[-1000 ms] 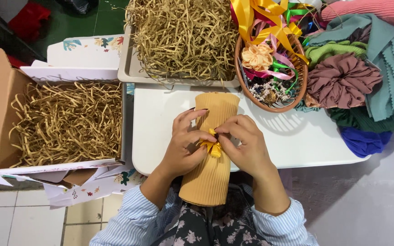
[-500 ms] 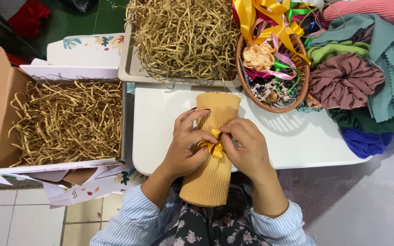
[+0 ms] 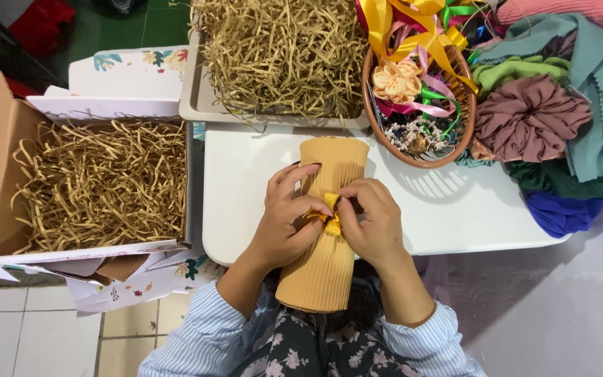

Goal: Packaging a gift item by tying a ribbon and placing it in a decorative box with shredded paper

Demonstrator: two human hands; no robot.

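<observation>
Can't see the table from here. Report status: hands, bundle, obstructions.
Left hand and right hand pinching yellow ribbon around mustard ribbed fabric roll. Roll on white table, overhanging lap. Nothing in the way.

In front of you sits a white table (image 3: 448,216), and the rolled mustard ribbed cloth (image 3: 326,230) rests across its near edge. On its far side you have a grey tray (image 3: 200,105) heaped with straw-coloured paper shred and a round woven basket (image 3: 448,155) of ribbons and beads. At your right, folded fabrics (image 3: 594,126) spill onto the tabletop.
</observation>
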